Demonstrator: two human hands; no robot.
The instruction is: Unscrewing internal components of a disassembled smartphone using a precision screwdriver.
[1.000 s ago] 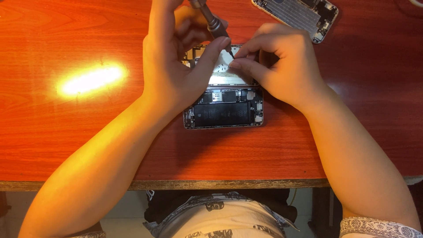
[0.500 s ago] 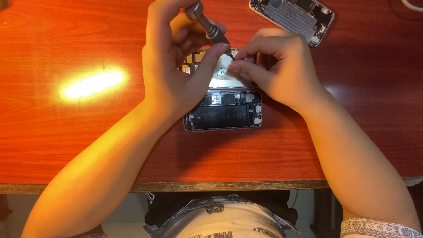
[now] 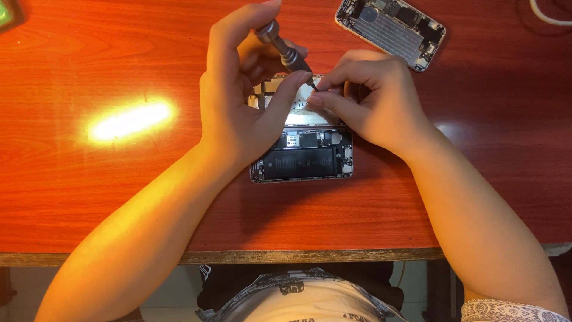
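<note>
Head view looks straight down on an opened phone [image 3: 302, 156] lying flat on the red-brown wooden table [image 3: 119, 197], a little right of the middle, with its dark battery and small boards facing up. Its far half is hidden beneath both hands. Left hand [image 3: 238, 113] curls its grip around a slim grey screwdriver [image 3: 283, 50], thumb and fingers closed on the shaft, which slants down to the right so its tip meets the phone's far part. Right hand [image 3: 369, 101] has its grip pinched shut, fingertips [image 3: 319, 98] pressed together right at the screwdriver tip; whether something tiny sits between them cannot be told.

Two phone bodies show: the one being worked on, and a second opened phone shell [image 3: 390, 30] lying tilted at the far right, well apart from the hands. One white cable [image 3: 548, 18] loops at the far right corner, and one green-lit object [image 3: 6, 13] is cut off at the far left corner. Bare table lies to the left, carrying a bright glare patch [image 3: 131, 119]. Near table edge [image 3: 298, 256] runs just below the forearms.
</note>
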